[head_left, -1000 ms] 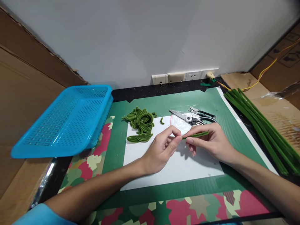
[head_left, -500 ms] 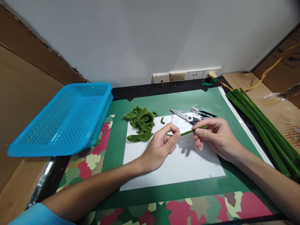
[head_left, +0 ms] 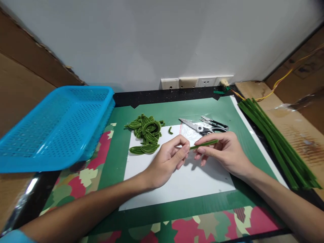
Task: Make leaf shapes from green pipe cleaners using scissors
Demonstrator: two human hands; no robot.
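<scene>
Right hand (head_left: 229,153) now nearer left hand (head_left: 163,163); both hands' fingers (head_left: 182,152) pinch green chenille stem (head_left: 209,143), span between shorter.

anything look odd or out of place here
Only minor things: a small bent green piece lies alone, apart from the green pile. The right-hand cardboard has brownish stains, and the left-hand cardboard panel has a ragged edge. The held green strip shows no obvious damage.
</scene>
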